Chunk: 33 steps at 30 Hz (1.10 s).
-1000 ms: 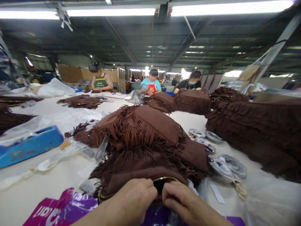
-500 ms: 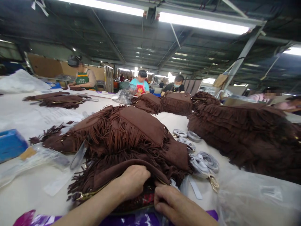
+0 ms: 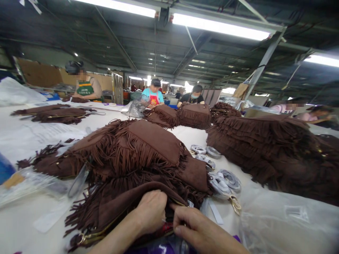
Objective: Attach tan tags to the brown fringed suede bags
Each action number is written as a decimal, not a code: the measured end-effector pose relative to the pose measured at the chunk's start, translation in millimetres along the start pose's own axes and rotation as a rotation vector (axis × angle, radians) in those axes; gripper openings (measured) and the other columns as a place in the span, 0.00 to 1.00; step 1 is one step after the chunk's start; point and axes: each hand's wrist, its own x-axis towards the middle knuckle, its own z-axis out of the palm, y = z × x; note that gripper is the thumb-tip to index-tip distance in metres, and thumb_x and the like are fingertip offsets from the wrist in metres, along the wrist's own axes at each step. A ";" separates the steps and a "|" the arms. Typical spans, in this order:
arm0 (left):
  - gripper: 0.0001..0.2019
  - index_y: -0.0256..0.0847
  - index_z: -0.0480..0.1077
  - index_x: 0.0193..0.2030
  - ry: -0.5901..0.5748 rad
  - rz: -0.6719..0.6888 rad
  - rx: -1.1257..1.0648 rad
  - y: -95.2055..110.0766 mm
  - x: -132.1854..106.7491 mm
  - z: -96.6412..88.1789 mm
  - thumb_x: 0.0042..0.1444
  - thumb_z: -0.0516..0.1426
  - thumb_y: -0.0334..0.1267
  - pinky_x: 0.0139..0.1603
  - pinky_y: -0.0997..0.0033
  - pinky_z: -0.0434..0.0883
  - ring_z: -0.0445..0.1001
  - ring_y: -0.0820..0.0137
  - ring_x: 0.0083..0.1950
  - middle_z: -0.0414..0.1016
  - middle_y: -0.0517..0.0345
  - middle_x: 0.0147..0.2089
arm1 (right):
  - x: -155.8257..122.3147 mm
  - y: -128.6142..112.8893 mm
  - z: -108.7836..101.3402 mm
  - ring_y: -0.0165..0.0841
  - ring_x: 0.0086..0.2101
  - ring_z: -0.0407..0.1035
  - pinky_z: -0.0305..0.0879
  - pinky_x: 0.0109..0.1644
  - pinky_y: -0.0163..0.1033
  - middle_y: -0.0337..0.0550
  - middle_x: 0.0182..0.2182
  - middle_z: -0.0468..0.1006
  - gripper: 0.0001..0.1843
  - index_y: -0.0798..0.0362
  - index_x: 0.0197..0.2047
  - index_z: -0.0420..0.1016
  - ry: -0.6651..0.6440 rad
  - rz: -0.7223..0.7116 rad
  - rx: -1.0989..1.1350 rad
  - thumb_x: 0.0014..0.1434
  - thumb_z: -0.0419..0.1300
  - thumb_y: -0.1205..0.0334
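A dark brown fringed bag [image 3: 113, 203] lies at the table's near edge, its zipped mouth spread apart. My left hand [image 3: 152, 208] is curled at the mouth, with its fingertips hidden inside. My right hand [image 3: 189, 222] is closed at the right end of the zip, with thumb and fingers bent together; what they pinch is too small to make out. Between the hands, something red shows in the opening. A gold ring [image 3: 82, 239] sits at the zip's left end. Just behind, more fringed brown bags [image 3: 153, 141] are piled up.
Coiled, wrapped straps [image 3: 222, 181] with a gold clasp [image 3: 235, 204] lie to the right. A big stack of fringed bags [image 3: 265, 148] stands beyond them. Clear plastic bags [image 3: 288, 222] cover the near right, and a blue box [image 3: 5, 169] is at left. Co-workers [image 3: 153, 95] sit across the table.
The view has shifted slightly to the right, so the scene sits further left. Both hands stay at the bag's mouth, with little visible movement.
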 end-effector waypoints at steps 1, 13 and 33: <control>0.15 0.27 0.73 0.47 0.005 -0.003 -0.018 -0.4 1.3 0.0 0.57 0.50 0.24 0.57 0.52 0.69 0.74 0.48 0.55 0.76 0.34 0.50 | -0.3 0.5 0.3 0.36 0.38 0.66 0.58 0.44 0.37 0.39 0.33 0.71 0.02 0.51 0.30 0.63 0.008 -0.002 0.007 0.51 0.52 0.67; 0.15 0.38 0.70 0.37 0.098 -0.022 -0.394 -16.8 6.3 2.2 0.46 0.48 0.23 0.45 0.67 0.69 0.74 0.62 0.45 0.77 0.53 0.42 | -2.8 10.9 -1.3 0.47 0.62 0.62 0.56 0.60 0.45 0.49 0.42 0.79 0.04 0.50 0.31 0.68 0.010 -0.117 0.214 0.57 0.55 0.61; 0.18 0.33 0.75 0.35 0.185 -0.041 -0.846 -22.2 17.4 28.6 0.40 0.48 0.23 0.49 0.64 0.69 0.74 0.60 0.44 0.78 0.53 0.35 | 15.2 13.1 35.4 0.35 0.31 0.70 0.52 0.33 0.37 0.46 0.30 0.77 0.11 0.54 0.30 0.72 0.365 0.071 -0.435 0.55 0.52 0.77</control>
